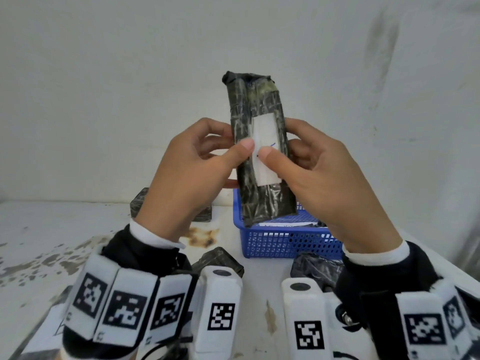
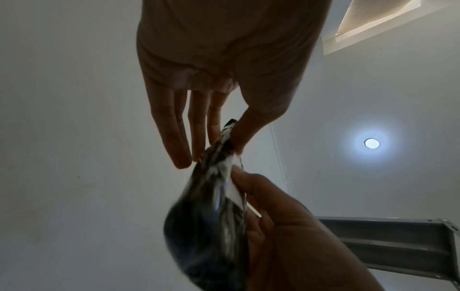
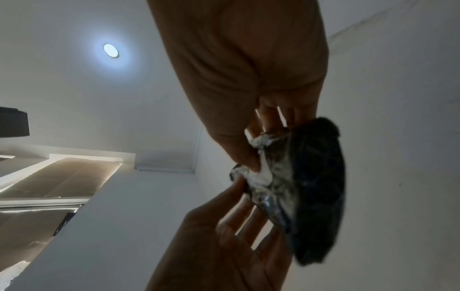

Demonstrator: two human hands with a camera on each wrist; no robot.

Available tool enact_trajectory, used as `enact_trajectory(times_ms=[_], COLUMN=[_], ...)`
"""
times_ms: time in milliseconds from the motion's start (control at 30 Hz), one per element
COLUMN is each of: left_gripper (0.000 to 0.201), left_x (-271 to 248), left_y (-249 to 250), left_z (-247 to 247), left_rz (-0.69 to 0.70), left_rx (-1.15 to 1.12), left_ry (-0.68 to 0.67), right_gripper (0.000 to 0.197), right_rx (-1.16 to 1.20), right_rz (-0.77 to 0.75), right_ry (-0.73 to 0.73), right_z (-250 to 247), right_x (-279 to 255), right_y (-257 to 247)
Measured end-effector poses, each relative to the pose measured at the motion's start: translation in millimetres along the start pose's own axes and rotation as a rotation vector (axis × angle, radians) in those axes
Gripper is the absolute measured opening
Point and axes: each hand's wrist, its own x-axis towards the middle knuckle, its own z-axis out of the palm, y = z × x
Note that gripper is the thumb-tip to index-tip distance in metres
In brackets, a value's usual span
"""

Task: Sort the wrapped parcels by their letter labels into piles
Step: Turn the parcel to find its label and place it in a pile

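Hands, left [image 1: 189,172] and right [image 1: 319,178], pinch a long black parcel [image 1: 259,141] upright above the blue basket [image 1: 285,242], thumbs on its white label [image 1: 265,152]; several parcels already lie on the counter [image 1: 52,229], others apparently unsorted in the basket.

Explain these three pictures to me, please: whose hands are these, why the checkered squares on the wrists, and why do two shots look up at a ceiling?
No robot here: a person wears three cameras. The head view looks down at both hands. The left hand and right hand hold up a long black-wrapped parcel, thumbs pressing on its white label; the blue mark on it is too covered to read. The patterned squares sit on white wrist bands; I cannot tell their purpose. The other two pictures come from the wrist cameras, which look along the hands, so they catch the parcel from below against a ceiling lamp. On the stained white table stand a blue basket and more black parcels.
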Motion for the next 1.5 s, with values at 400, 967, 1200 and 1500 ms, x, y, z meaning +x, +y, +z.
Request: enact_trajectory(times_ms=[400, 967, 1200, 1500], left_gripper=[0.016, 0.072, 0.052, 0.056], left_x=[-0.4, 2.7, 7.6, 9.0], left_y=[0.3, -8.4, 0.1, -1.8], left_z=[-0.9, -6.1, -14.6, -12.4], left_rz=[0.03, -0.22, -0.165, -0.085], left_rx=[0.072, 0.454, 0.009, -0.11], left_ry=[0.029, -0.143, 0.102, 0.092], right_gripper=[0.014, 0.035, 0.029, 0.032], right_rx=[0.006, 0.333, 0.266, 0.218], right_rz=[0.011, -0.013, -0.019, -0.056], right_ry=[-0.02, 0.212, 0.172, 0.09], right_z=[-2.5, -22.2, -20.9, -21.0], right_x=[0.0, 5.6, 3.0, 1.7], right_y=[0.4, 7.6, 2.2, 0.6])
